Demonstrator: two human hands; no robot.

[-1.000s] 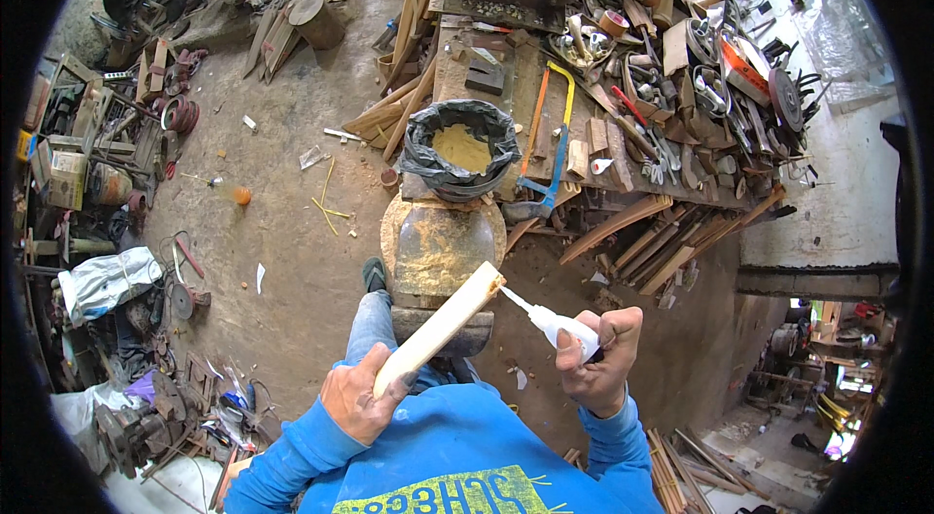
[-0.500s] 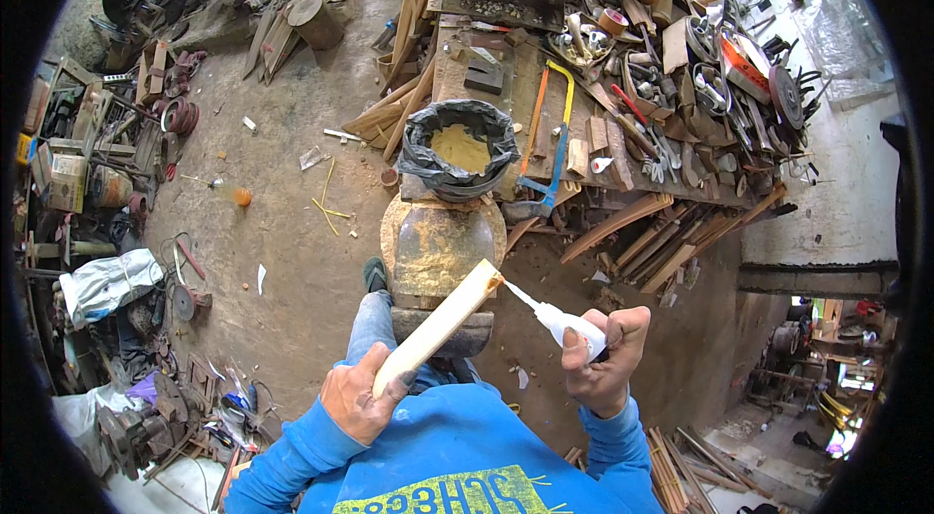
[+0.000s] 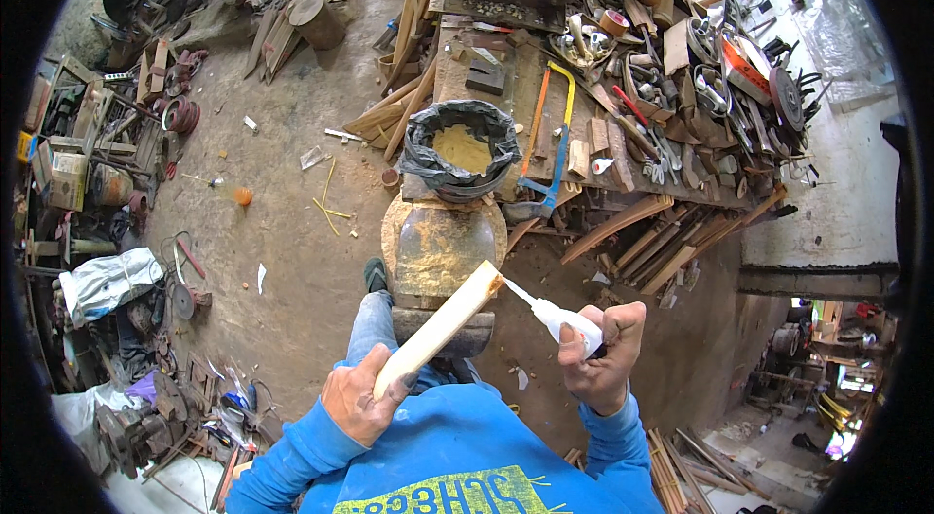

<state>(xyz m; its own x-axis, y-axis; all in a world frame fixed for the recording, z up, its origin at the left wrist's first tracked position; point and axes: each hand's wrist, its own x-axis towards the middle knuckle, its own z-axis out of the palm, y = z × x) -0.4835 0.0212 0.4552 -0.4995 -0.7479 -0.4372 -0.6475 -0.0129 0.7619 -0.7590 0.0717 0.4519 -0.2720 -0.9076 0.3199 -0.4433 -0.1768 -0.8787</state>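
Observation:
My left hand (image 3: 362, 395) is closed round the lower end of a pale wooden piece (image 3: 438, 332), which slants up and to the right. A brownish hollow or mark shows at its upper end. In my right hand (image 3: 605, 358) is a small white glue bottle (image 3: 564, 322), tilted with its long thin nozzle pointing up and left. The nozzle tip is at the wood's marked end; whether it touches, I cannot tell. Beyond the wood stands a container lined with a black plastic bag (image 3: 460, 149), holding yellowish powder like sawdust.
A dusty machine part (image 3: 445, 247) lies just beyond the wood. On the cluttered workbench (image 3: 530, 76) are a yellow and blue hacksaw (image 3: 559, 140), wood blocks and many tools. Curved wood strips (image 3: 618, 225) are stacked below it. Scrap and machine parts line the left side; people sit far left.
My right hand and the glue bottle have shifted very slightly left. The wooden piece and my left hand have stayed nearly still.

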